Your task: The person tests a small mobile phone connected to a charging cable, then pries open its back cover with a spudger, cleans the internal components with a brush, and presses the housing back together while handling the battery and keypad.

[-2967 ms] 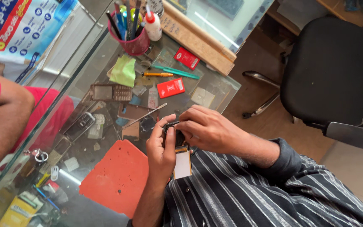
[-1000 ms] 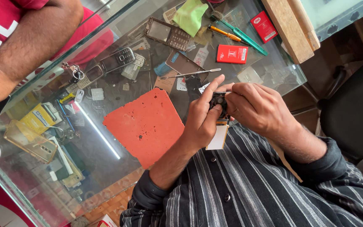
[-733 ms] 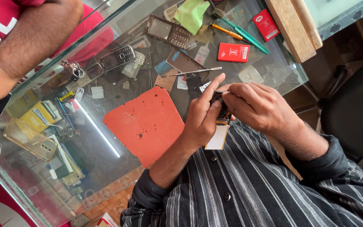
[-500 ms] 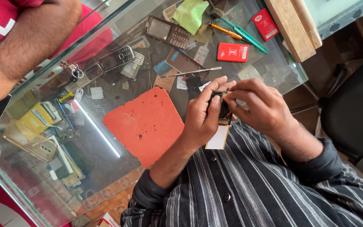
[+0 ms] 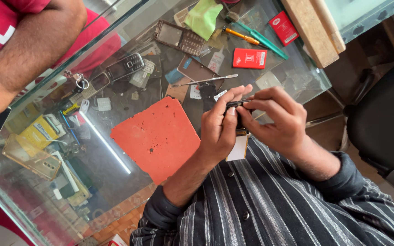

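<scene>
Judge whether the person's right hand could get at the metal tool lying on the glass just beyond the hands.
Probably yes. The metal tool lies bare on the glass counter, with nothing between it and the right hand. But both hands grip a small dark device, so the right hand must let go first.

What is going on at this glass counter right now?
A person in a striped shirt holds a small dark phone in both hands above a glass counter. The left hand cradles it while the right hand pinches its top edge. An orange mat lies on the glass beside them, with a metal prying tool, a red box and phone parts farther off. Another person's arm rests on the far side.
</scene>
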Demonstrator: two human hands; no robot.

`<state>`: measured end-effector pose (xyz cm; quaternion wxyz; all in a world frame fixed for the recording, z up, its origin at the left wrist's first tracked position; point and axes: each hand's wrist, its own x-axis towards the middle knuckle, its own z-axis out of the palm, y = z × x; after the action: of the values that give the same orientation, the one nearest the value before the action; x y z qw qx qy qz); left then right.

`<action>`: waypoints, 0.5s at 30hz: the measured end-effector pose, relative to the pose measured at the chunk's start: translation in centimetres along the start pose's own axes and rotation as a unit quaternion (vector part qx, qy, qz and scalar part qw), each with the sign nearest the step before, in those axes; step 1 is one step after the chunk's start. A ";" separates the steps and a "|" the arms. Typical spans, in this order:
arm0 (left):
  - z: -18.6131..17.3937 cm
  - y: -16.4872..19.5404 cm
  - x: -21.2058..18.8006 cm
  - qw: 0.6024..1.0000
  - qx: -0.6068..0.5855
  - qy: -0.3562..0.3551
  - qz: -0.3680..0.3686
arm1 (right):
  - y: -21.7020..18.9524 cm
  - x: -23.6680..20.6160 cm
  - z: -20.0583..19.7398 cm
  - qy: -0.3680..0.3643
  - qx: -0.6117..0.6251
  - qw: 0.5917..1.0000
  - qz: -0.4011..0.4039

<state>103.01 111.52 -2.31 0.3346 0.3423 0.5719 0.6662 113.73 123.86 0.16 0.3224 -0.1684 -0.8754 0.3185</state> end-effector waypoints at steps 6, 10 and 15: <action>0.1 0.2 0.9 1.000 0.006 -0.007 -0.001 | -0.3 0.0 0.4 0.007 -0.090 0.996 -0.023; 0.7 0.1 1.9 1.000 0.026 -0.006 0.009 | 0.3 0.7 0.2 0.017 -0.095 0.995 -0.026; 0.7 0.3 2.8 1.000 -0.004 -0.013 -0.016 | 1.2 1.3 -0.3 0.039 -0.042 0.998 -0.022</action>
<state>102.09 114.22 -1.72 0.3538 0.3402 0.5703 0.6587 113.11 125.49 0.12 0.3559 -0.1749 -0.8782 0.2674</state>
